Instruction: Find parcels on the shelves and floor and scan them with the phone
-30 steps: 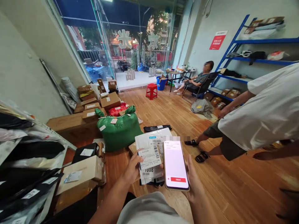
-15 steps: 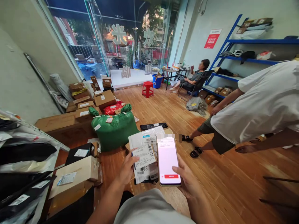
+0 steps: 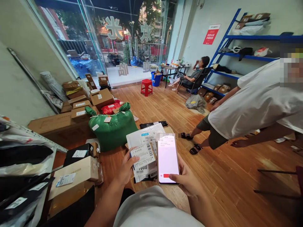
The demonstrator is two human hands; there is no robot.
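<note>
A smartphone (image 3: 167, 160) with a lit, mostly white screen lies in my right hand (image 3: 187, 178). The thumb rests over the red button low on the screen, and the fingers wrap behind the phone. My left hand (image 3: 127, 164) grips a small parcel (image 3: 144, 154) with a printed white label and barcode, thumb on its face. Beneath and behind it is a white mailer bag (image 3: 134, 137) with a blue-marked label. The lower label reading 1008 (image 3: 142, 168) shows under the small parcel. A black package (image 3: 153, 125) lies just beyond the mailer.
A large green sack (image 3: 113, 129) stands ahead left, before stacked cardboard boxes (image 3: 101, 97). Shelving with black parcels (image 3: 28, 151) lines the left. A person in a white shirt (image 3: 258, 94) bends at right. Further back are a red stool (image 3: 146, 87) and a seated person (image 3: 196, 75).
My right thumb has moved down onto the red button on the phone screen. The view has shifted slightly. The seated person's raised hand is nearer the head.
</note>
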